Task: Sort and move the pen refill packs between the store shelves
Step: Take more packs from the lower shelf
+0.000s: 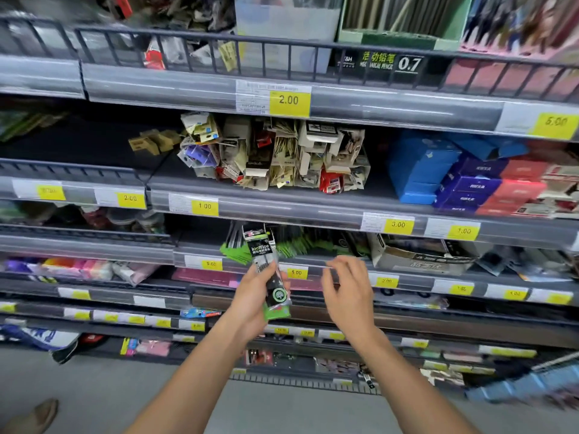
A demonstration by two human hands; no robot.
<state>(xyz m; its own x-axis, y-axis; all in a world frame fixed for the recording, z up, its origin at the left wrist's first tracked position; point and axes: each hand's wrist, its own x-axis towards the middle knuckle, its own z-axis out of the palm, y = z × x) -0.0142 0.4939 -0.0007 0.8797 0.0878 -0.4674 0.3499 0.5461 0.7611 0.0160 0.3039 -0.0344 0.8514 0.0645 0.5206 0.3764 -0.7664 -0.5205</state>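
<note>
My left hand (250, 296) grips a black-and-green pen refill pack (270, 270), holding it upright in front of the shelf edge. My right hand (347, 289) hovers just to the right of the pack with loosely curled fingers and holds nothing. Behind the pack, more green-and-black refill packs (300, 245) lie in a row on the shelf with the 5.00 tags.
A cardboard box (416, 255) sits right of the refill row. One shelf up is a heap of small carded items (272, 155) and blue and red boxes (454, 177). Grey shelf rails with yellow price tags (288, 100) jut forward. The floor (94, 399) lies below.
</note>
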